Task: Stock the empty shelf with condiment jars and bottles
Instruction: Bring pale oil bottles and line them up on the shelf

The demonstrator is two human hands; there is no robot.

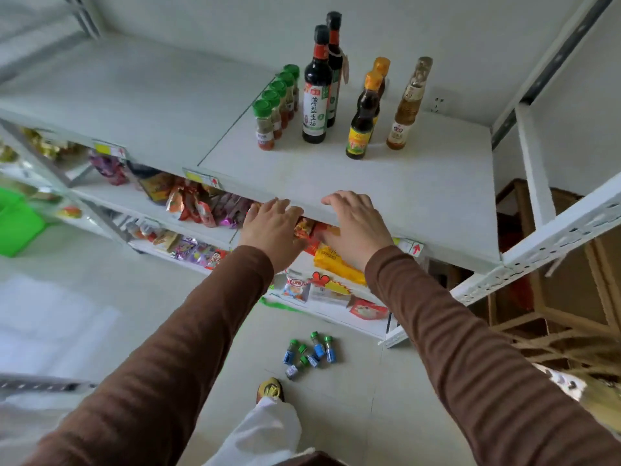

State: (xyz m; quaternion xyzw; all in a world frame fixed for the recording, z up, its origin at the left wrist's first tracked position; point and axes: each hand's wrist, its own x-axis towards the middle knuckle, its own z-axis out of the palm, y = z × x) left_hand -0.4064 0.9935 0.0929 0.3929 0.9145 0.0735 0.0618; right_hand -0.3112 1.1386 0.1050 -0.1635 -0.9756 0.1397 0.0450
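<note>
Both hands, left hand (273,227) and right hand (353,220), rest flat and empty on the shelf (386,193) edge. The remaining spice jars (311,353) lie scattered on the floor straight below, about midway between the hands.

Both arms reach forward in brown sleeves. The left hand (270,230) and the right hand (354,227) are flat, palms down, fingers relaxed (nothing is held), side by side.

The head view looks steeply down, close over the top shelf (336,183).
</note>
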